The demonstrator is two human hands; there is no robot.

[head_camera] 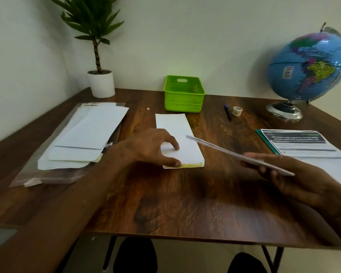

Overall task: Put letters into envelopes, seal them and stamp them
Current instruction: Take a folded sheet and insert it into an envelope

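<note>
A long white envelope (177, 133) lies on the wooden table (185, 203) in the middle, its near end showing a yellow adhesive strip. My left hand (150, 148) rests on that near end, thumb and fingertips pressing at the opening. My right hand (295, 180) holds a folded letter (230, 152) edge-on above the table, its tip pointing at the envelope. A pile of white envelopes (85, 138) lies on a clear plastic sleeve at the left. Printed letter sheets (303, 144) lie at the right edge.
A green plastic basket (183, 94) stands at the back centre. A dark pen (227, 112) and a small roll of stamps or tape (237, 110) lie to its right. A globe (307, 69) stands at the back right, a potted plant (100, 83) at the back left.
</note>
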